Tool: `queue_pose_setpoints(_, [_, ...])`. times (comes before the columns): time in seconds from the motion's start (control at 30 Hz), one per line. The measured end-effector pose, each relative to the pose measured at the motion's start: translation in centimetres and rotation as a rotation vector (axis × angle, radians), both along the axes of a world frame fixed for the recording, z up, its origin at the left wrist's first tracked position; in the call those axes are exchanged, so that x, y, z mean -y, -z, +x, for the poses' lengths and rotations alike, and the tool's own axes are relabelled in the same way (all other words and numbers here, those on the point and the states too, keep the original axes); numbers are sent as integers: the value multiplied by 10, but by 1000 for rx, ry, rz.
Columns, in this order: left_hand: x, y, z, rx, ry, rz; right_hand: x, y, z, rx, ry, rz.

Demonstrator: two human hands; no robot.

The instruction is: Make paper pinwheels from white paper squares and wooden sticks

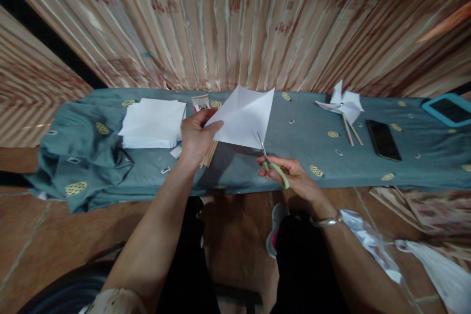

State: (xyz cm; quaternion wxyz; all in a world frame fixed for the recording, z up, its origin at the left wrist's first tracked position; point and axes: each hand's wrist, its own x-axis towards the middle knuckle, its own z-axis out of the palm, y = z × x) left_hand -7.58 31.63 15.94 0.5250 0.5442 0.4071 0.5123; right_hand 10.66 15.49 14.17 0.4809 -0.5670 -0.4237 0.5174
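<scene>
My left hand grips a creased white sheet of paper by its left corner, thumb on top, and holds it above the cloth. In my right hand is a pair of scissors with pale green handles, fingers through the loops. The blades are parted and point up at the paper's lower right corner; whether they touch it I cannot tell. Beneath the paper lie several thin wooden sticks, partly hidden. Behind my left hand is a small opened box with tiny things in it.
A stack of white paper lies left on the green cloth. To the right are white paper pinwheels on sticks, a dark phone and a blue-framed tablet. A curtain hangs behind. Plastic bags lie on the floor.
</scene>
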Motion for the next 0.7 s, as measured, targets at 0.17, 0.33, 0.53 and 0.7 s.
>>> queue_pose_setpoints(0.17, [0, 0, 0, -15, -4, -4, 1, -2, 1, 6, -9, -13])
queue_pose_setpoints(0.33, [0, 1, 1, -21, 14, 3, 0, -1, 0, 2, -18, -13])
queue_pose_setpoints(0.53, [-1, 2, 1, -9, 11, -6, 1, -2, 1, 3, -24, -27])
queue_pose_setpoints(0.7, [0, 2, 0, -17, 4, -9, 2, 0, 2, 2, -14, -10])
